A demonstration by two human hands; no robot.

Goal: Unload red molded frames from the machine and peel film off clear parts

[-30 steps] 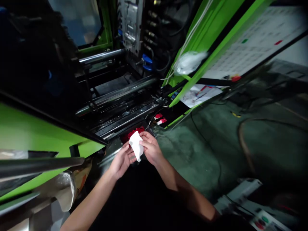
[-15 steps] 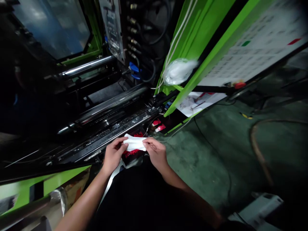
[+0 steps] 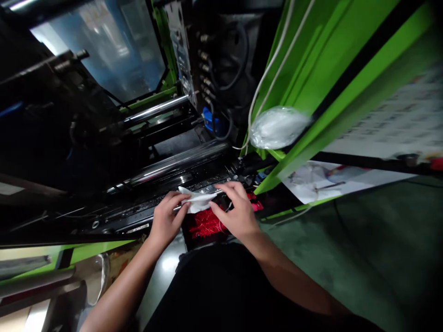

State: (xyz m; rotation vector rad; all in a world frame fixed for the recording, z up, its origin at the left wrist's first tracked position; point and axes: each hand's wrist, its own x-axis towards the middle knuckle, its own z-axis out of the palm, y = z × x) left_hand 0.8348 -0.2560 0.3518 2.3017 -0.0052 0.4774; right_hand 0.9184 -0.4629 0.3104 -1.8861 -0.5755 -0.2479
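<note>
A small folded white cloth or paper wipe point(image 3: 199, 203) hangs between my two hands, creased along its length. My left hand point(image 3: 168, 219) is closed, pinching the wipe's left end between thumb and fingers. At the other end, the thumb and forefinger of my right hand point(image 3: 240, 212) are apart, with the wipe's right corner lying between them. Whether the right thumb touches the wipe I cannot tell. Below the wipe, a dark bin point(image 3: 187, 237) contains many small red pieces point(image 3: 207, 223), with thin pale strands among them.
Ahead lies an open machine with shiny steel bars point(image 3: 173, 163), a metal plate with hoses point(image 3: 183, 50) and a wet dark rail. To the right are a green panel point(image 3: 332, 60), a clear plastic bag point(image 3: 277, 129) and a printed sheet point(image 3: 311, 180). Green floor point(image 3: 311, 249) shows lower right.
The wipe, stretched flat between both hands before, is now bunched and creased. My right thumb and forefinger have spread apart. The view has shifted, showing more of the red pieces.
</note>
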